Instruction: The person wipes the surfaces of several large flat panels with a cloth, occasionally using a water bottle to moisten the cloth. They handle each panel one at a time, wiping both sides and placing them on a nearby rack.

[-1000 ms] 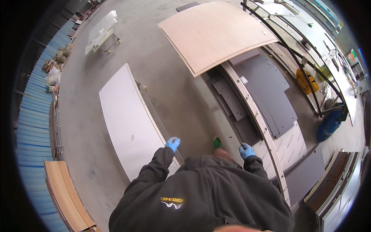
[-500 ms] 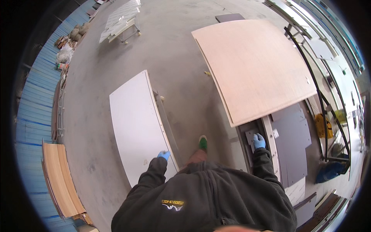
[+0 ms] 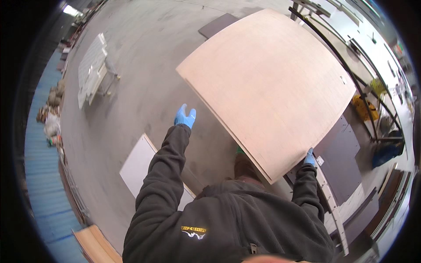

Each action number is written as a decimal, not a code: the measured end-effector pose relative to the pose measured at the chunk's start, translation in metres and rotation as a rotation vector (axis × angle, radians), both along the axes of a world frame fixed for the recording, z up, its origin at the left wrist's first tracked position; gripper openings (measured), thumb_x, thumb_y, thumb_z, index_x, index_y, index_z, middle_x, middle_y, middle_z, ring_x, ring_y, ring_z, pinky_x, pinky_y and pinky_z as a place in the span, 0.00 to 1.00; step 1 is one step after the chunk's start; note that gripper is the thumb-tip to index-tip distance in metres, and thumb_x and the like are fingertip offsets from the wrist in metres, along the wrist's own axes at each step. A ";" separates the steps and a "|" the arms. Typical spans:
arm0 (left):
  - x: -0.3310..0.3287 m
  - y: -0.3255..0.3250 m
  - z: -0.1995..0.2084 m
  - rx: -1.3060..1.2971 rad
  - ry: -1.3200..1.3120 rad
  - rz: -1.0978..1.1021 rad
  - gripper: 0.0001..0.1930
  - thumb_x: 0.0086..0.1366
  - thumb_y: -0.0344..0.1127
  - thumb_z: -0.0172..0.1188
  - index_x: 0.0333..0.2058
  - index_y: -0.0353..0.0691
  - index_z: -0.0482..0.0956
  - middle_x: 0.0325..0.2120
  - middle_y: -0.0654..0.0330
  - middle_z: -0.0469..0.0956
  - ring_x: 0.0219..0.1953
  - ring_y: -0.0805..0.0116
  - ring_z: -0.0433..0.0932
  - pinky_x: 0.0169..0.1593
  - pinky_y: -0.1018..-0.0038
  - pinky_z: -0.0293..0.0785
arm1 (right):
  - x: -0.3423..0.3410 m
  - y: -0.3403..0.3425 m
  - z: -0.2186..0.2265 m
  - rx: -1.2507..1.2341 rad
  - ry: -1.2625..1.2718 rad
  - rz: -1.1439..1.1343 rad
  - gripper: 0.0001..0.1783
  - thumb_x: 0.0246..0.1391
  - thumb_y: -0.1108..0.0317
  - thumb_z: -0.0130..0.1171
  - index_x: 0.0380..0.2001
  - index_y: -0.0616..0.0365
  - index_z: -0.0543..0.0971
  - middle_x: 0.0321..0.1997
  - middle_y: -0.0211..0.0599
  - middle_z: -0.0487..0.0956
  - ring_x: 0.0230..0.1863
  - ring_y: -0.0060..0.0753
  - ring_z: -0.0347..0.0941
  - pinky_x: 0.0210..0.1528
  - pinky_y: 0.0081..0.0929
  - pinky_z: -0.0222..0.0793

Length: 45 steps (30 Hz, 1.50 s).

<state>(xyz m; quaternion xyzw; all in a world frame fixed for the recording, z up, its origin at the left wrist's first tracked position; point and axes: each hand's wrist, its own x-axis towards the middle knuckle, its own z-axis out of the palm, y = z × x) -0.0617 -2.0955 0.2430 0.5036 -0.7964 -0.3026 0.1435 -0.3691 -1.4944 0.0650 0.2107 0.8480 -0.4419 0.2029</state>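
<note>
A large pale wooden board (image 3: 267,87) lies ahead of me, with a second layer showing under its left edge. My left hand (image 3: 184,116), in a blue glove, is held out left of this edge with fingers apart, touching nothing. At the board's near right edge, my right hand (image 3: 309,156), also gloved in blue, grips the rim; most of its fingers are hidden below. Beside it runs a light rail with holes (image 3: 330,199). Dark grey panels (image 3: 340,160) lie right of the rail.
To my left, a white panel (image 3: 138,164) sits partly behind my left arm. A rack with pale sheets (image 3: 93,70) stands far left. Dark metal framing (image 3: 335,52) runs along the right, near a yellow bag (image 3: 365,108). A dark panel (image 3: 217,25) lies beyond the board.
My left hand has left the white panel and reached forward, opening. My right hand has moved from a small grey plate to the wooden board's near edge. The view has turned.
</note>
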 end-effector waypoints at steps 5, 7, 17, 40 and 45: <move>-0.100 -0.116 0.004 -0.010 -0.085 -0.094 0.43 0.64 0.51 0.70 0.69 0.28 0.65 0.67 0.36 0.69 0.70 0.44 0.68 0.72 0.58 0.65 | 0.004 -0.028 -0.003 -0.687 -0.335 -0.397 0.51 0.66 0.27 0.48 0.69 0.66 0.70 0.70 0.48 0.75 0.67 0.51 0.71 0.72 0.40 0.65; -0.122 -0.137 -0.004 0.119 -0.077 0.140 0.47 0.63 0.55 0.68 0.71 0.29 0.61 0.70 0.38 0.65 0.72 0.43 0.64 0.74 0.58 0.62 | 0.001 -0.025 -0.003 -0.590 -0.342 -0.456 0.50 0.65 0.29 0.54 0.68 0.68 0.71 0.69 0.48 0.76 0.65 0.50 0.72 0.71 0.39 0.66; -0.207 -0.252 -0.002 -0.271 -0.508 -0.119 0.49 0.60 0.58 0.66 0.74 0.42 0.58 0.77 0.45 0.50 0.78 0.45 0.50 0.77 0.48 0.47 | 0.042 -0.021 0.045 0.901 0.043 0.248 0.34 0.73 0.35 0.44 0.60 0.50 0.81 0.43 0.54 0.86 0.42 0.58 0.82 0.48 0.43 0.76; -0.348 -0.498 -0.047 0.107 -0.407 -0.303 0.46 0.67 0.76 0.49 0.61 0.36 0.79 0.60 0.40 0.78 0.64 0.40 0.75 0.67 0.52 0.70 | 0.207 -0.181 0.095 0.967 -0.118 -0.501 0.36 0.68 0.38 0.57 0.31 0.66 0.88 0.24 0.40 0.85 0.19 0.43 0.77 0.23 0.43 0.70; -0.360 -0.502 -0.029 0.017 -0.409 -0.196 0.40 0.69 0.71 0.46 0.46 0.36 0.87 0.47 0.39 0.84 0.53 0.38 0.81 0.58 0.51 0.75 | 0.197 -0.193 0.113 0.630 0.052 -0.722 0.36 0.70 0.39 0.55 0.34 0.68 0.88 0.29 0.47 0.87 0.25 0.46 0.81 0.33 0.40 0.76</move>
